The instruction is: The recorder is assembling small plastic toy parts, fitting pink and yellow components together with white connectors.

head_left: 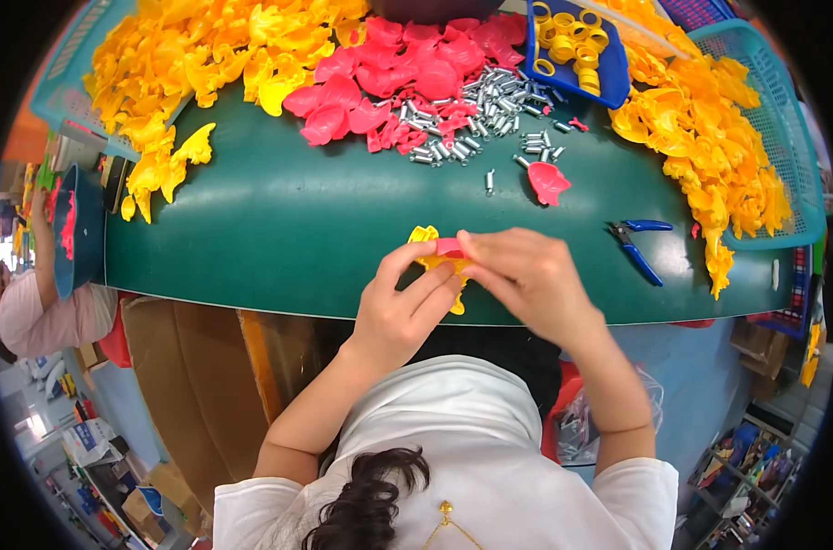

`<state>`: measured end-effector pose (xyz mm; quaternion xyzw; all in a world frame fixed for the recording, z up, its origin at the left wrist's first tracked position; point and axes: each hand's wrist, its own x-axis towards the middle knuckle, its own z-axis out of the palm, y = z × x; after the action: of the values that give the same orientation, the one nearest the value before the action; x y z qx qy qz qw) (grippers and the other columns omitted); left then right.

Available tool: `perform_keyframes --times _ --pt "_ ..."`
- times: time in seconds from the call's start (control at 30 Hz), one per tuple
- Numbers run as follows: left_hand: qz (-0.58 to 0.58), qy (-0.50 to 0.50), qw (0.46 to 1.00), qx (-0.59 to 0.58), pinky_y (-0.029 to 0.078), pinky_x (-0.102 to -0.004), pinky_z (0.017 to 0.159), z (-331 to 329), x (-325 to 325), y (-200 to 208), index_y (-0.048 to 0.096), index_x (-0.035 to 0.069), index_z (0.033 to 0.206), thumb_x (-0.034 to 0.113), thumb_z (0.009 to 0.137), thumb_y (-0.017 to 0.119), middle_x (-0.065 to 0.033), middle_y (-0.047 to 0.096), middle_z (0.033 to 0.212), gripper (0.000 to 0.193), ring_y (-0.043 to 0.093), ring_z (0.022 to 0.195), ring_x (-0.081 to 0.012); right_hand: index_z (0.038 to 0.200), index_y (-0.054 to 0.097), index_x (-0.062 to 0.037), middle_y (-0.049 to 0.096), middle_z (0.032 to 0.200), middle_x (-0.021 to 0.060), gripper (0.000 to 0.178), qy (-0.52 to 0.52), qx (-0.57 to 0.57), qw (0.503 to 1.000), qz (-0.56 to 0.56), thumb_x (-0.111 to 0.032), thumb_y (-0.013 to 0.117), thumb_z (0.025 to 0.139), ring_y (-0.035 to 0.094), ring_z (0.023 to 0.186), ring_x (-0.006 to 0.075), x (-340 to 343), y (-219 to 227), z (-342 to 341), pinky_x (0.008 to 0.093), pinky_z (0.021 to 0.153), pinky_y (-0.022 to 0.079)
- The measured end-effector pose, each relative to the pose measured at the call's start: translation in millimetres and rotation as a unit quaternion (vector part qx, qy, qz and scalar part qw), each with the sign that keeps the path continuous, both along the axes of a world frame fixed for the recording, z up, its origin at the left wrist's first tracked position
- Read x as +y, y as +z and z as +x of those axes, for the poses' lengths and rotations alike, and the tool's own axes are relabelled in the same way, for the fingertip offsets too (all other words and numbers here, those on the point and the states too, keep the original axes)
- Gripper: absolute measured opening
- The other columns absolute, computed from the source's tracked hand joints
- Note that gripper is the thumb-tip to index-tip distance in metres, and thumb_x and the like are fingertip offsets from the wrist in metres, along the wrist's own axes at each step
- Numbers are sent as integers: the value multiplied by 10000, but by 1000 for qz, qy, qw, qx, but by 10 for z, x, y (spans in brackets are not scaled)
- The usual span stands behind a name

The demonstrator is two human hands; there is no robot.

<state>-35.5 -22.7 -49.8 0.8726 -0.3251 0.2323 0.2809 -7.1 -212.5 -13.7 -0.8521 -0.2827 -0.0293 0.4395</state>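
Near the front edge of the green table, my left hand (405,307) and my right hand (531,280) meet around a yellow plastic part (423,235) and a small pink plastic piece (448,246). My left fingers wrap the yellow part, which sticks out above and below them. The right thumb and forefinger pinch the pink piece at its right end. How the two pieces join is hidden by my fingers. Beyond my hands lie a single metal spring (490,182) and a curved pink shell (548,183).
Heaps of yellow parts (224,46) and pink shells (435,78) cover the far side, beside many springs (499,101). A blue tray (609,89) holds yellow rings. Blue-handled pliers (632,243) lie right, near a teal basket (795,110). A co-worker's arm (45,261) shows at left.
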Motion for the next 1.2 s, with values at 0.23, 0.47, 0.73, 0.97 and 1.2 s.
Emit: perform_keyframes --times 0.23,0.47,0.73,0.97,1.2 --pt "189 -22 982 -15 444 -541 961 -4 36 570 671 64 910 107 731 661 -27 640 987 184 547 1116 -288 1101 681 -27 696 983 112 358 -29 -56 998 18 9 694 746 653 813 265 -14 -154 -47 328 731 524" --pt "197 -53 979 24 477 -504 943 -30 -46 406 690 62 1010 94 753 655 -66 679 1052 261 603 1069 -292 985 704 -16 698 901 114 161 -193 25 981 -17 -83 652 849 629 707 214 -581 157 449 293 656 495" --pt "136 27 990 -22 486 -492 916 78 -38 333 684 73 1096 72 774 630 -59 684 1051 327 594 1111 -328 914 711 -39 674 808 107 137 -187 -44 974 -120 -136 687 819 613 644 229 -448 239 936 330 622 489" --pt "132 6 991 -5 504 -465 908 96 -33 251 679 61 1104 67 776 629 -70 672 1084 332 571 1138 -354 885 708 -87 572 896 48 136 -71 -160 973 -151 -97 720 750 593 885 236 39 70 1188 357 703 496" --pt "107 -4 994 -21 538 -417 850 175 -46 189 684 37 1074 64 758 648 -87 676 1057 319 595 1073 -365 850 708 -74 609 847 37 131 -78 -167 977 -109 -82 743 724 592 838 219 -68 67 1075 341 687 486"
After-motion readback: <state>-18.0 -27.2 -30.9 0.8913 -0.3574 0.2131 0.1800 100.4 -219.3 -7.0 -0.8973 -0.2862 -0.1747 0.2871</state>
